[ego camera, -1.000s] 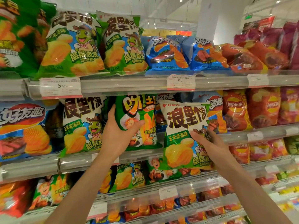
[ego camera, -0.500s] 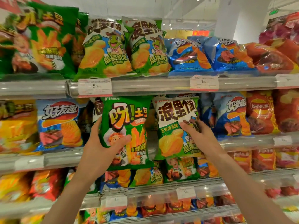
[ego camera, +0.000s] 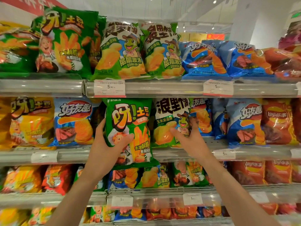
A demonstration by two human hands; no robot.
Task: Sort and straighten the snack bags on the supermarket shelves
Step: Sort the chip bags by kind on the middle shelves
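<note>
Holding two bags at once, you have one in each hand in front of the middle shelf point(ego camera: 179, 154). Your left hand point(ego camera: 105, 144) is wrapped around the lower left side of the dark green fries bag point(ego camera: 128, 128), thumb in front and fingers behind. A second ago this bag was pressed up against the shelf. Now it is pulled out toward you and hangs in the air, with its bottom dipping below the shelf edge.

Your right hand point(ego camera: 190, 139) is closed on the lower right part of the white and green corn chips bag point(ego camera: 169, 121). That bag was out in front a second ago. Now its bottom looks set down on the middle shelf, beside the blue steak chips bags point(ego camera: 242, 121). Your two hands are apart, one on each bag.

So it looks like the corn chips bag is nearly put down, and the fries bag is on the move. Farther up, on the top shelf point(ego camera: 162, 88), a matching green fries bag point(ego camera: 65, 41) stands at the left, and two matching corn chips bags point(ego camera: 141, 49) stand next to it. I think the fries bag belongs up there with its own kind. The corn chips bag may also be in the wrong row.
</note>
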